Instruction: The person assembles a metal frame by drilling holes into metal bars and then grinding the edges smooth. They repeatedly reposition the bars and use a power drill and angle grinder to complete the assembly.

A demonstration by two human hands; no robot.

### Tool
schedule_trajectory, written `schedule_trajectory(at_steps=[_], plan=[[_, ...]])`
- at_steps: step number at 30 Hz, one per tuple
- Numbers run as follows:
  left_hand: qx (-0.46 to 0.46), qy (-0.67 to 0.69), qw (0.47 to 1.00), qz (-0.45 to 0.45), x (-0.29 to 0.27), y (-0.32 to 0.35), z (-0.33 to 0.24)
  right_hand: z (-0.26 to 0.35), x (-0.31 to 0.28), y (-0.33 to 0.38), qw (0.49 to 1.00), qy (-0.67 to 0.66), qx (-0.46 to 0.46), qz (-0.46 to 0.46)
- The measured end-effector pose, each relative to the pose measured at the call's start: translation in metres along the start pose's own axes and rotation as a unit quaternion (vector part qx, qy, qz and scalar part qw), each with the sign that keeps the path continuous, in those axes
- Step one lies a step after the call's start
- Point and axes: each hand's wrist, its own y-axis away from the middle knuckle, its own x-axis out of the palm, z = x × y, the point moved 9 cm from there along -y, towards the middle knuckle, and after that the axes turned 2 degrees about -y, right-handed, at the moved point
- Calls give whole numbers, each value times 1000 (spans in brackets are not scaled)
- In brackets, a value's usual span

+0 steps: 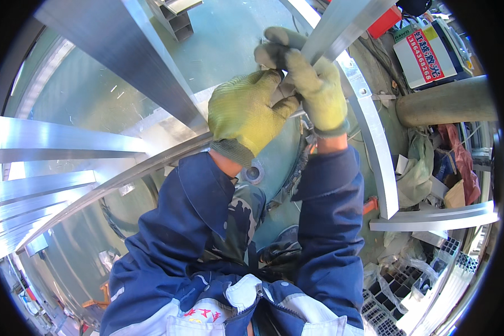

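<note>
A silver metal bar (347, 25) is seen running in from one o'clock, its near end covered by gloved hands. By the right hand (305, 78) its end is bracketed, with fingers bent across it, seemingly for steadying; whether it is firmly gripped cannot be told. The left hand (246, 109) is held just beside, towards eleven o'clock, its fingers curled inward; what is pinched is hidden. At three o'clock, a curved metal strip (373, 134) is seen; towards ten, a wide metal beam (123, 56) is slanted, presumably as frame.
</note>
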Motion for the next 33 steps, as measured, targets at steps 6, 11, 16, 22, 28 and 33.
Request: schedule_trajectory(at_steps=[6,11,16,22,28,33], plan=[[-9,26,999,-22,-1,1,-1,-10,-6,-2,998,-7,6,-63],[8,-13,999,-30,-2,2,-3,-14,-7,-1,994,-36,-24,-103],[9,-47,998,-35,-2,4,-4,-8,-6,0,989,25,-16,-145],[18,-67,996,-48,-2,4,-2,-11,-6,-3,986,37,-60,-150],[13,-62,997,-40,-3,6,0,-4,0,-5,984,95,-2,-149],[-8,-40,997,-71,-1,-5,7,-3,3,-22,979,130,-16,-155]])
